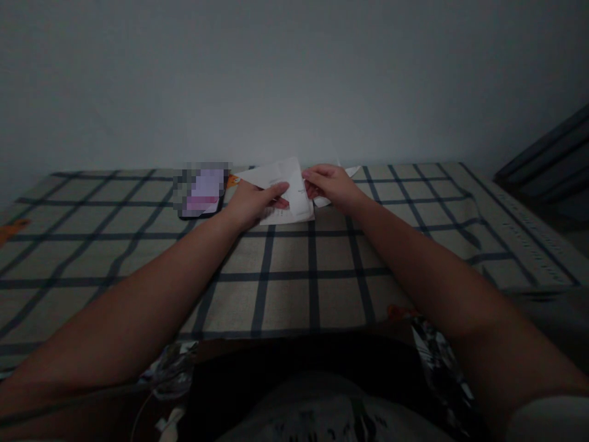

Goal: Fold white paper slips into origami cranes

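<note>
Folded white paper (295,187) with small print is held above the back middle of a checked tablecloth. My left hand (257,201) is closed on its left part, the thumb lying over the sheet. At the paper's right edge, my right hand (329,183) has thumb and fingers pinched together. Another white piece of paper (322,201) shows beneath and behind my right hand. Part of the lower sheet lies under the folded part.
A phone (205,190) with a lit screen lies left of my left hand. The checked tablecloth (289,276) reaches back to a grey wall. Orange patches show at the far left and beside the phone. Cables hang below the table's front edge.
</note>
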### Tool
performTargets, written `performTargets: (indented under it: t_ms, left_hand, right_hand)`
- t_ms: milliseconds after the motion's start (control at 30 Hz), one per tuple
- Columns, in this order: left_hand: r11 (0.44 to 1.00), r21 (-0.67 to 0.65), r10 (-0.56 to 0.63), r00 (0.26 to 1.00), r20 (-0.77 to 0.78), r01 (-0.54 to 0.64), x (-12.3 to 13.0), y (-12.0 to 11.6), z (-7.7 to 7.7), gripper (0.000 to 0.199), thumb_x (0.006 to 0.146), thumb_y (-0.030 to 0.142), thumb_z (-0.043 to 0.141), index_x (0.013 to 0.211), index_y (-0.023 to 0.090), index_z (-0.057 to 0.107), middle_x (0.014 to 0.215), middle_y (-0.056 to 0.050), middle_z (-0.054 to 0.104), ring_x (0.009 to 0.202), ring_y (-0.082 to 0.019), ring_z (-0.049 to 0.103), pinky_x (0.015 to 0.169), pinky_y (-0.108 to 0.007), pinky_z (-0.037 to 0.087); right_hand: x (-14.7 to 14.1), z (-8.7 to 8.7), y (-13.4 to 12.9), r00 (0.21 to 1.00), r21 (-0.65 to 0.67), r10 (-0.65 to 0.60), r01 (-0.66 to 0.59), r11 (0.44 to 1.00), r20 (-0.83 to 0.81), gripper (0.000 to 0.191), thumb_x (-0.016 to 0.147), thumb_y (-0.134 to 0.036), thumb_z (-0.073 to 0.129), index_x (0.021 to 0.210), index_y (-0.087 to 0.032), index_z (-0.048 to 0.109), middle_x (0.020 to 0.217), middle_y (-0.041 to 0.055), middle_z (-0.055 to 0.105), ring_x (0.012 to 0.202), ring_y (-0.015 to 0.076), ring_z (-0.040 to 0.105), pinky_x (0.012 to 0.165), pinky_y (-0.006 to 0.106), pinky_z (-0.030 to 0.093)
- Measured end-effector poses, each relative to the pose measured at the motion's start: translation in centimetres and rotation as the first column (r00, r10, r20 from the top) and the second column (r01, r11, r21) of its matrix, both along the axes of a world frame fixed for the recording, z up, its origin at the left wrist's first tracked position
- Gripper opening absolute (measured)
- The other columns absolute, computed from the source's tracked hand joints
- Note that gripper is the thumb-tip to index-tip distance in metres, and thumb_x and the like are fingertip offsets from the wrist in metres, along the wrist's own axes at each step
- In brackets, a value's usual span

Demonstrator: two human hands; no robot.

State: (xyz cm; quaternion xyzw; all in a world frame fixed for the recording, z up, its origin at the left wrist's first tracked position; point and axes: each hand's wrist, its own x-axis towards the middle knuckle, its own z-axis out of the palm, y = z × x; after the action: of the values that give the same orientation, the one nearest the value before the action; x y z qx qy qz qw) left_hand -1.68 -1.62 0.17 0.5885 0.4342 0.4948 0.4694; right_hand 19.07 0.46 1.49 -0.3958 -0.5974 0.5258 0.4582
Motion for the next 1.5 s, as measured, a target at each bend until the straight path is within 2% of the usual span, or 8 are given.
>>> performTargets:
  t_ms: [167,367,567,833,1100,1300,1500]
  left_hand:
    - [0.998,0.036,0.048,0.996,0.075,-0.051,0.1,0.4,-0.2,0.049,0.073,0.036,0.087,0.112,0.013,0.069,0.113,-0.015,0.079,0.068,-0.015,0.074,0.065,-0.027,0.064]
    - [0.999,0.005,0.036,0.998,0.056,-0.036,0.4,-0.1,0.1,0.049,0.072,0.035,0.087,0.112,0.013,0.071,0.12,-0.017,0.078,0.074,-0.017,0.076,0.067,-0.027,0.065]
    - [0.998,0.036,0.047,0.997,0.064,-0.049,0.4,-0.1,0.0,0.045,0.07,0.035,0.09,0.103,0.011,0.072,0.11,-0.016,0.08,0.071,-0.018,0.076,0.067,-0.028,0.066]
    - [0.98,0.09,0.167,0.982,0.09,-0.176,0.3,0.6,-0.3,0.039,0.069,0.035,0.09,0.097,0.014,0.073,0.096,-0.011,0.081,0.067,-0.019,0.076,0.064,-0.031,0.066]
    - [0.988,0.07,0.127,0.982,0.137,-0.137,0.3,0.9,-0.6,0.039,0.067,0.033,0.092,0.094,0.013,0.072,0.092,-0.011,0.081,0.065,-0.019,0.076,0.061,-0.029,0.065]
    - [0.964,0.157,0.188,0.969,0.162,-0.213,0.1,1.4,-0.7,0.043,0.069,0.032,0.089,0.103,0.014,0.072,0.096,-0.009,0.081,0.068,-0.019,0.076,0.063,-0.031,0.066]
    - [0.963,0.136,0.203,0.96,0.193,-0.231,0.3,1.5,-0.6,0.041,0.07,0.031,0.088,0.103,0.014,0.072,0.096,-0.009,0.081,0.066,-0.018,0.075,0.061,-0.029,0.065]
  right_hand:
    - [0.2,-0.2,0.1,0.997,0.017,0.062,-0.063,0.998,0.035,0.018,0.089,-0.028,0.079,0.078,-0.017,0.071,0.067,-0.0024,0.067,0.06,0.0083,0.06,0.061,0.02,0.052]
    - [0.1,-0.1,-0.2,0.996,0.081,0.01,-0.017,0.997,0.087,0.018,0.09,-0.022,0.077,0.074,-0.017,0.069,0.065,-0.0024,0.065,0.06,0.0087,0.057,0.06,0.021,0.049]
    - [0.0,0.0,-0.4,0.991,0.152,-0.026,0.006,0.988,0.128,0.022,0.092,-0.017,0.071,0.071,-0.016,0.066,0.06,-0.0034,0.061,0.058,0.0074,0.056,0.057,0.019,0.045]
    - [0.0,-0.3,0.2,0.993,0.031,0.063,-0.066,0.997,0.095,0.013,0.094,-0.02,0.073,0.082,-0.014,0.072,0.071,-0.0013,0.068,0.06,0.0078,0.059,0.06,0.02,0.051]
    - [0.1,-0.4,0.1,0.99,0.091,0.043,-0.055,0.994,0.134,0.015,0.092,-0.02,0.073,0.079,-0.013,0.072,0.064,-0.0016,0.065,0.061,0.0085,0.057,0.059,0.02,0.047]
    - [0.2,-0.4,0.0,0.989,0.068,0.09,-0.099,0.993,0.119,0.015,0.093,-0.023,0.073,0.082,-0.012,0.075,0.066,-0.0014,0.066,0.06,0.0079,0.057,0.06,0.02,0.047]
    - [0.1,-0.4,0.2,0.981,0.097,0.065,-0.084,0.992,0.182,0.018,0.095,-0.02,0.071,0.079,-0.012,0.073,0.065,-0.001,0.066,0.06,0.0082,0.059,0.059,0.02,0.048]
